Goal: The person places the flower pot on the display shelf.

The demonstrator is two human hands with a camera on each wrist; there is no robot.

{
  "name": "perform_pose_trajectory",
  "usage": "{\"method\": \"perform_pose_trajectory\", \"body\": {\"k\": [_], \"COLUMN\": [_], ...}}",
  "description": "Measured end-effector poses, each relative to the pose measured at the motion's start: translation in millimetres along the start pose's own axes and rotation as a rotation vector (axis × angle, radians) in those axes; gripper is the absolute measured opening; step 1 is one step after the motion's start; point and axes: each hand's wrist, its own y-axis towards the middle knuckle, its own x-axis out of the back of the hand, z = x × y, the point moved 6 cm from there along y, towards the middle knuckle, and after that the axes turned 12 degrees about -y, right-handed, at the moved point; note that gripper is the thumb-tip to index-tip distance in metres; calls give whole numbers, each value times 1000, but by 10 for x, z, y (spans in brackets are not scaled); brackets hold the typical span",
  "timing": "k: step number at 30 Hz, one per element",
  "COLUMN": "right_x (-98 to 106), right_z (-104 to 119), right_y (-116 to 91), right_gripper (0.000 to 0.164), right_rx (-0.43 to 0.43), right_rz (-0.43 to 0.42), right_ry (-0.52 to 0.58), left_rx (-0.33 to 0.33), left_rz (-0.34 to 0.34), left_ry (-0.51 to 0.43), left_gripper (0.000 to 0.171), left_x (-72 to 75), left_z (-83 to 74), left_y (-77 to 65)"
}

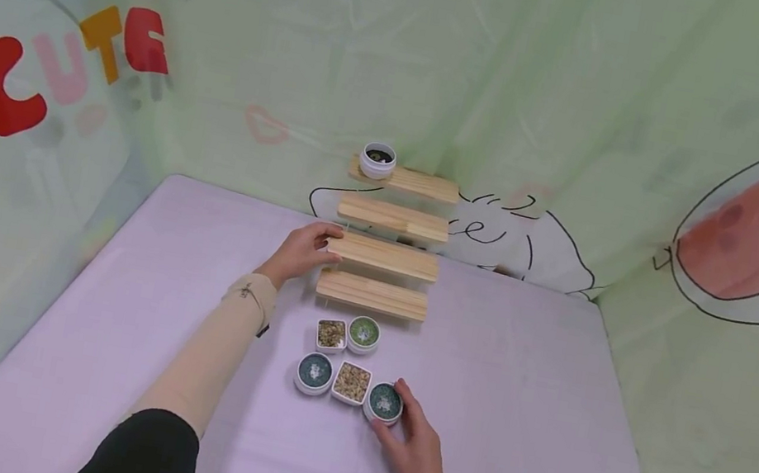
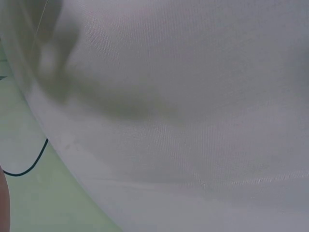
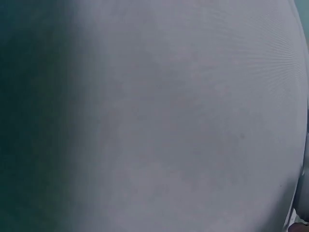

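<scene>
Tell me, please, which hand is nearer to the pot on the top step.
Left: the left hand grips the left end of the third step from the top, below the pot. The right hand is farther, gripping a round pot nearer the camera.

Pale green fabric walls (image 1: 396,47), multicoloured CUTE lettering (image 1: 66,90), pinkish-red heart (image 1: 740,242), lavender cloth-covered surface (image 1: 513,426)
</scene>
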Motion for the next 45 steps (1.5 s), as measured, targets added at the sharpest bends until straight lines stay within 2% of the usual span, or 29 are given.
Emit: {"method": "perform_pose_trajectory", "body": {"k": [6, 15, 23, 28, 32, 39, 45], "right_x": [-33, -55, -35, -59, -62, 6, 140], "right_z": [-56, -75, -54, -79, -83, -108, 0], "right_y": [-22, 18, 53, 70, 99, 225, 463], "right_gripper": [52, 51, 52, 52, 53, 55, 56], "right_rx": [-47, -127, -142, -162, -145, -162, -154], "right_rz": [5, 39, 28, 40, 38, 5, -28], "right_ry": [140, 142, 209, 203, 196, 245, 326], "left_rx": [2, 30, 31, 25, 7, 6, 4], "left_rz": [6, 21, 23, 21, 18, 22, 19], "left_ry": [-5, 6, 8, 12, 11, 5, 10], "left_gripper": [45, 45, 45, 46, 45, 46, 45], "left_x": [-14, 4, 1, 1, 7, 8, 12], "left_z": [-10, 10, 15, 14, -2, -2, 13], "left_y": [-9, 7, -4, 2, 8, 5, 15]}}
